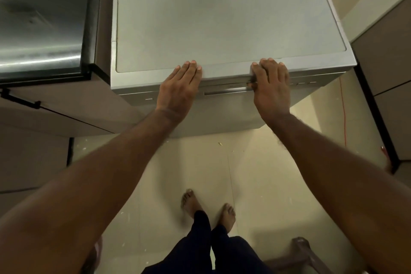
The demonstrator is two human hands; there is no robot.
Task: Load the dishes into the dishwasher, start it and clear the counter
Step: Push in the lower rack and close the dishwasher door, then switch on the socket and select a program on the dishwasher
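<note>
Left hand (179, 88) and right hand (271, 87) — flat, fingers straight — on the dishwasher (222, 18) front edge

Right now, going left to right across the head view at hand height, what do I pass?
Steel surface → left hand → handle → right hand → orange cord → cabinet.

readable text: none | dishwasher (222, 18) control strip (322, 78): a few small pale marks (302, 83) just right of the right hand (271, 87), too small to read | short mark (149, 98) left of the left hand (180, 89): not legible
</note>
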